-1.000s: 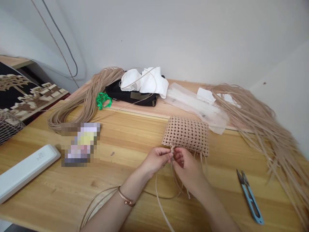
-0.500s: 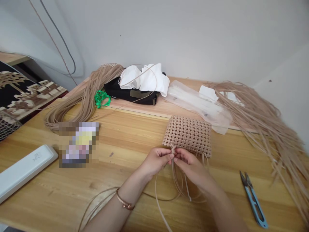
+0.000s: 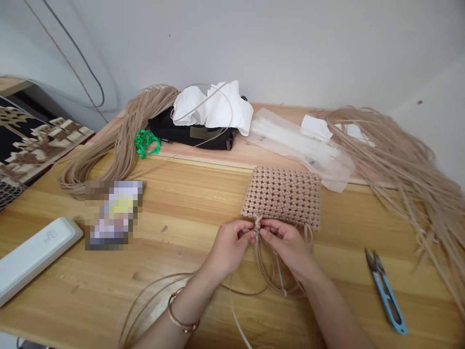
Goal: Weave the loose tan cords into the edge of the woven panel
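A tan knotted cord panel (image 3: 281,194), woven in a regular mesh, lies flat on the wooden table. At its near left corner a short knotted braid of cord (image 3: 257,224) sticks out toward me. My left hand (image 3: 234,242) pinches this knot from the left between thumb and fingers. From the right, my right hand (image 3: 286,242) pinches the same knot, its thumb close to the other thumb. Loose cord strands (image 3: 261,264) hang below the fingers and loop over the table. The fingertips partly hide the knot.
Blue-handled thread snips (image 3: 387,293) lie at the right. Cord bundles (image 3: 119,140) rest at back left and far right. A black pouch with white tissue (image 3: 228,109), a clear plastic bag (image 3: 298,143), green netting (image 3: 147,143) and a white device (image 3: 39,259) are also there.
The view has shifted slightly, so most things sit a little higher in the picture. Both hands keep their pinch on the knot, with small finger movements.
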`<state>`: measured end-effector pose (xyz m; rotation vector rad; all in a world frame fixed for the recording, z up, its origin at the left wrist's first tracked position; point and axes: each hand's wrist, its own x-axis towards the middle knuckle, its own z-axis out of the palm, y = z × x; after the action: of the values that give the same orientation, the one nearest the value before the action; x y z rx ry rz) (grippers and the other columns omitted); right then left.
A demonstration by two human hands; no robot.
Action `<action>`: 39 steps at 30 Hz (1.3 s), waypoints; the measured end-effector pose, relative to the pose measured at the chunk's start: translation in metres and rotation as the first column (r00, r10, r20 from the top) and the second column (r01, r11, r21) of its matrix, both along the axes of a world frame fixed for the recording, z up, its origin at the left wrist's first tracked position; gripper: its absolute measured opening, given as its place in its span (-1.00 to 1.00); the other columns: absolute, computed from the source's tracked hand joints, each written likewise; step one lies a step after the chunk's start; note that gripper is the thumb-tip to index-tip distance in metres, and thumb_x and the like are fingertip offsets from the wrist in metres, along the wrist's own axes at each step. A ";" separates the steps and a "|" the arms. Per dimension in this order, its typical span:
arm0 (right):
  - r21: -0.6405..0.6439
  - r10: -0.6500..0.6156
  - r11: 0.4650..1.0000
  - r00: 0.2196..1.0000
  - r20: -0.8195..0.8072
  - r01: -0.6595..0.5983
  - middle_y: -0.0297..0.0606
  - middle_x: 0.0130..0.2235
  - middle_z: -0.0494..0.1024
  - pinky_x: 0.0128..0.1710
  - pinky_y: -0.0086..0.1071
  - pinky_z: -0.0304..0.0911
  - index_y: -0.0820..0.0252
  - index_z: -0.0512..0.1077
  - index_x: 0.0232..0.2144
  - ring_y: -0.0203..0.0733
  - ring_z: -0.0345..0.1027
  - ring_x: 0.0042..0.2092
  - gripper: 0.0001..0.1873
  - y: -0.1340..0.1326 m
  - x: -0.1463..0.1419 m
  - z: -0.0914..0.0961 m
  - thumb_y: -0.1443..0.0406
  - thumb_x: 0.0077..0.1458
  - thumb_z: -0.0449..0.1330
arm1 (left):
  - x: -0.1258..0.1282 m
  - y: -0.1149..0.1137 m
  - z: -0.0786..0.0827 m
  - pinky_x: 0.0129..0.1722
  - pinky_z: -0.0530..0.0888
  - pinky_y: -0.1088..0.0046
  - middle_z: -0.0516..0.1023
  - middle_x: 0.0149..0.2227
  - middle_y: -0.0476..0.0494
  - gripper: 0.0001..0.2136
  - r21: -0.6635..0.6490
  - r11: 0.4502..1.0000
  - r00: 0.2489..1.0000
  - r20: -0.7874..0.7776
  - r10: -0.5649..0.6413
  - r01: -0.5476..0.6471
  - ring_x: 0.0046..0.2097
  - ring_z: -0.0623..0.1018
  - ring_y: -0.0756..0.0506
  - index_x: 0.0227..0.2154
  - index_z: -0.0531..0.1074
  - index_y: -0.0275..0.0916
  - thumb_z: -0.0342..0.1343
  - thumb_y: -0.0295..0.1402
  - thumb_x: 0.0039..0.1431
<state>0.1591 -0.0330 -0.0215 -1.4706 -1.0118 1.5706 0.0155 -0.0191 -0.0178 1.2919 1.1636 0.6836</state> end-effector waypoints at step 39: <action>0.028 0.028 0.999 0.997 0.070 -0.030 -0.36 -0.53 0.44 -0.55 -0.49 0.05 0.24 0.48 -0.47 -0.37 0.17 -0.52 -0.82 -0.002 -0.005 0.009 0.23 -0.10 0.17 | -0.010 -0.006 0.008 -0.38 0.30 0.53 0.41 -0.50 -0.02 -0.94 -0.098 0.995 0.996 0.080 0.026 -0.018 -0.43 0.37 0.04 -0.48 0.32 -0.31 0.02 -0.42 -0.03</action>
<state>0.1538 -0.0351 -0.0124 -1.5061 -1.0952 1.5280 0.0054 -0.0247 -0.0099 1.1613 1.1329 0.6810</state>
